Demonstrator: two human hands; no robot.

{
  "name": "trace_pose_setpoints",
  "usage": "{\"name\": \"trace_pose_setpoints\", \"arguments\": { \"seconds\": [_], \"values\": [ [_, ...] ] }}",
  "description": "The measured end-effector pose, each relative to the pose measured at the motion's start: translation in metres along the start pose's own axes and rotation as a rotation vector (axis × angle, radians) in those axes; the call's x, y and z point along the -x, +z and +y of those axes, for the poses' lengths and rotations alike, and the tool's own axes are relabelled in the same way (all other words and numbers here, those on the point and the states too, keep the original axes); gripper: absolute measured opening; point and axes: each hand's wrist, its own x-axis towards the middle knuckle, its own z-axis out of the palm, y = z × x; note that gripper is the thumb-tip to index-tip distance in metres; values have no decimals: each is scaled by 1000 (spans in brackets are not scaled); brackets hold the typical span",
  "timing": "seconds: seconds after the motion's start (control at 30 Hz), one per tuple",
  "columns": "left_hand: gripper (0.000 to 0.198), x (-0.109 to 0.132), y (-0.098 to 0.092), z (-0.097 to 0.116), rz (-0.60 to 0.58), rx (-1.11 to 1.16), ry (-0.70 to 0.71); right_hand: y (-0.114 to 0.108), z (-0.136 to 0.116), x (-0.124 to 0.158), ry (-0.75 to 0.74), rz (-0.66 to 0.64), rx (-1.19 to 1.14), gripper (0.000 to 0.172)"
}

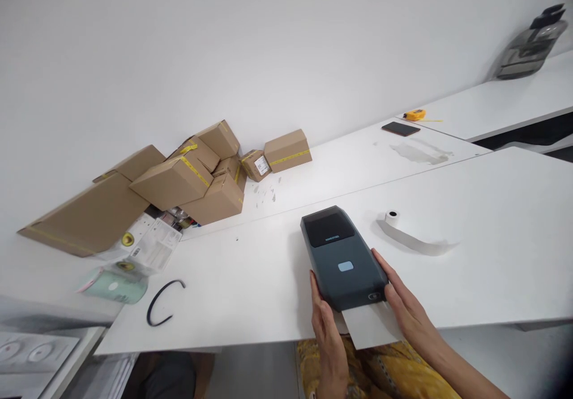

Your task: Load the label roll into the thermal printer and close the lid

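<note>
A dark blue-grey label printer with a black window and a light-blue button rests on the table near its front edge, turned slightly askew. A sheet of white paper sticks out at its near end, over the table edge. My left hand lies along the printer's left side, and my right hand presses the right side by the near corner. Between them they grip the casing; some fingertips are hidden. Right of the printer stands a small paper roll with a strip unrolled from it.
Several cardboard boxes are piled against the wall at left. A black headband and a green pouch lie near the left edge. Farther right are a phone, a yellow tape measure and a bottle.
</note>
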Motion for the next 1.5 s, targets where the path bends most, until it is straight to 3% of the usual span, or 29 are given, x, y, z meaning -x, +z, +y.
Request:
{"name": "trace_pose_setpoints", "arguments": {
  "seconds": [0.23, 0.4, 0.53, 0.67, 0.83, 0.93, 1.13, 1.33, 1.4, 1.5],
  "values": [
    [71, -7, 2, -3, 25, 38, 47, -6, -16, -6, -40, -22, 19, 60],
    [66, -30, -3, 22, 63, 36, 280, -15, -31, -38, -351, -16, 102, 55],
    [63, -56, -10, 48, 21, 48, 363, -16, -55, -82, -551, -11, 166, 54],
    [64, -92, -12, 56, 55, 78, 308, -8, -87, -130, -526, 4, 79, 55],
    [62, -133, -4, 42, 31, -24, 126, 8, -123, -181, -463, 72, 33, 61],
    [59, -141, 4, 35, 1, -74, 108, 16, -134, -206, -395, 63, 13, 64],
    [47, -135, 12, 36, 35, -172, 182, 27, -141, -246, -203, 36, -77, 67],
    [48, -132, 10, 41, 27, -249, 231, 24, -140, -257, -248, -91, -172, 65],
    [49, -132, 9, 41, 16, -270, 235, 20, -136, -248, -283, -41, -121, 62],
    [51, -132, 7, 40, 1, -274, 237, 11, -125, -222, -327, 160, -39, 55]
  ]
}}
